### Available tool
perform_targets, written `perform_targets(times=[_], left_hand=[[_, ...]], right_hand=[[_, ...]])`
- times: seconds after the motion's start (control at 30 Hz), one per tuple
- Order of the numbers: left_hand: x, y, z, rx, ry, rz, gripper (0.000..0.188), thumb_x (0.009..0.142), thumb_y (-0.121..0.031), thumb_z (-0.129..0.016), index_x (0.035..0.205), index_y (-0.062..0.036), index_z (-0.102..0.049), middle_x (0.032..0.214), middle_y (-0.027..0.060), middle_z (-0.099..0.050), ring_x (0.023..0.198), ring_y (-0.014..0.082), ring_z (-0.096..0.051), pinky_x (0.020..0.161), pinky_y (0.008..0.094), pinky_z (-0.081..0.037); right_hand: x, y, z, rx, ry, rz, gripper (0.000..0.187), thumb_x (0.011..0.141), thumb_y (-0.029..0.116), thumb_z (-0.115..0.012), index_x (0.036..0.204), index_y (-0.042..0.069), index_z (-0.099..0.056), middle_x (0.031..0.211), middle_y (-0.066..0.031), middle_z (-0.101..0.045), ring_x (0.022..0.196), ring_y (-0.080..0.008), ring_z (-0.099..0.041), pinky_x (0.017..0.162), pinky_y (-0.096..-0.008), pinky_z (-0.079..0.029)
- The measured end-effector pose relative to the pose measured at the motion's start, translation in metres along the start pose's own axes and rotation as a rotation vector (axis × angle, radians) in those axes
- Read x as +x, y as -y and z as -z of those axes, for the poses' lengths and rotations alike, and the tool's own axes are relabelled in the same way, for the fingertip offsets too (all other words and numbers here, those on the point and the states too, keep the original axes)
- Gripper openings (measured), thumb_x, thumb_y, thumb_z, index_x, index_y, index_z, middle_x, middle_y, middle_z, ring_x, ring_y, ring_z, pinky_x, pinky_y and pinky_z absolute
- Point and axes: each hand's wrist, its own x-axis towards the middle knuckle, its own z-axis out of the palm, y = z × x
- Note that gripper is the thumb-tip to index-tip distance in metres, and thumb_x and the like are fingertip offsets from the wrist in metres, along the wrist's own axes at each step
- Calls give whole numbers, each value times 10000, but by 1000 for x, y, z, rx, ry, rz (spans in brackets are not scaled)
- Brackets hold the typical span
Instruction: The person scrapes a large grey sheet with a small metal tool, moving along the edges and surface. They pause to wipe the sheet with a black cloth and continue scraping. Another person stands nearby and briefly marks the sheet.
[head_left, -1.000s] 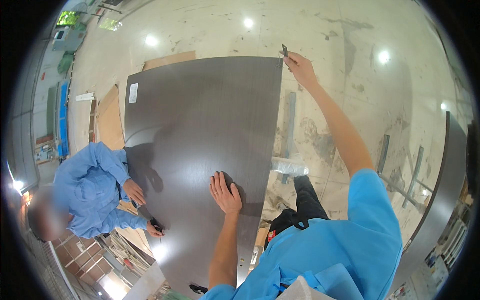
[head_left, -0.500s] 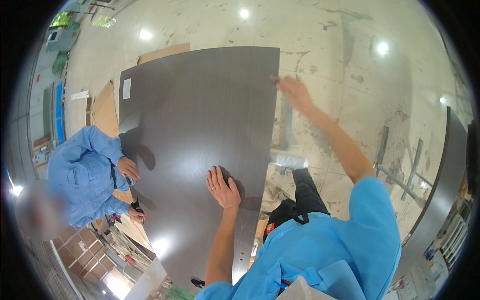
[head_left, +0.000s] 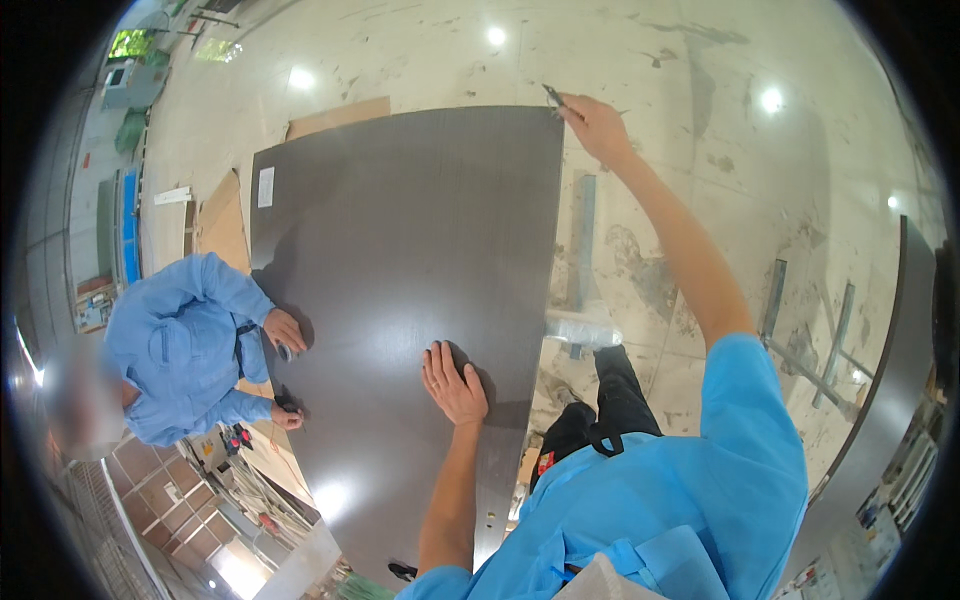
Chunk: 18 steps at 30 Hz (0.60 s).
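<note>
Dark grey and faintly glossy, a large flat panel [head_left: 400, 290] lies across the middle of the view, its long axis running straight away from the person wearing the camera. The left hand [head_left: 453, 383] lies flat on the panel with fingers spread and palm down, gripping nothing, the forearm straight behind it. The panel's right long edge runs just right of this hand. The right arm is stretched out fully ahead, and the right hand [head_left: 597, 128] is closed around a small dark tool [head_left: 553, 95] at the panel's far right corner, the tool's tip pointing away and slightly left. Beyond that hand's right side lies open, stained pale floor [head_left: 700, 90] with a few grey metal strips [head_left: 580, 250]. Far to the left of the left hand, a co-worker in a blue jacket [head_left: 185, 340] crouches at the panel's left long edge, with one hand [head_left: 285, 330] on the panel's surface and the other hand [head_left: 285, 415] at its edge.
</note>
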Motion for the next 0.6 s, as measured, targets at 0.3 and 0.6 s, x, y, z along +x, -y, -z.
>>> perform_targets(times=[0.3, 0.6], left_hand=[[-7, -2, 1, 17, -1, -16, 604, 1118, -338, -454, 1645, -43, -444, 1713, 161, -425, 1612, 407, -325, 1324, 561, -220], [-7, -5, 2, -6, 8, -9, 613, 1103, -337, -472, 1645, -51, -447, 1708, 168, -427, 1619, 391, -314, 1329, 568, -204]], right_hand=[[1, -8, 8, -204, 168, 116, 319, 1115, 245, -578, 1394, 158, -705, 1143, -81, -771, 1032, -311, -726, 886, -429, -585], [-199, 67, -2, -300, 713, 279, 494, 1053, 92, -558, 1547, 97, -541, 1049, -122, -718, 1010, -347, -731, 830, -488, -645]])
